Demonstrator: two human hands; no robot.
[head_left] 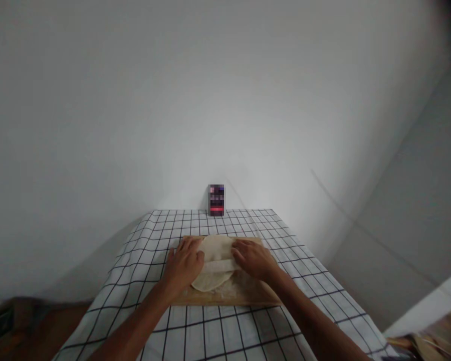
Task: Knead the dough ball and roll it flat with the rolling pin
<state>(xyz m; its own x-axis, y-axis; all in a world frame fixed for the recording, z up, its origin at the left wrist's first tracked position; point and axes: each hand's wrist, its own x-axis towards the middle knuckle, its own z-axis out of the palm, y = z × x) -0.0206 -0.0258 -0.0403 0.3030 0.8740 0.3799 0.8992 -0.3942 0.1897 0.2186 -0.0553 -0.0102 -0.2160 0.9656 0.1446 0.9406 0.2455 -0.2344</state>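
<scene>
A flat sheet of pale dough point(217, 245) lies on a floured wooden board point(229, 301). Across the dough runs a light, flour-dusted rolling pin point(220, 266), its two ends covered by my hands. My left hand point(184, 260) is on the pin's left end, fingers pointing forward and thumb toward the middle. On the opposite end rests my right hand point(253, 256), its fingers bent over the pin and angled inward. Part of the dough shows in front of the pin and part behind it.
A white cloth with black checks point(195, 331) covers the table. Against the white wall point(218, 100) at the table's far edge stands a small dark upright object point(216, 200), blurred into blocks. Brown items point(428, 346) are at the lower right.
</scene>
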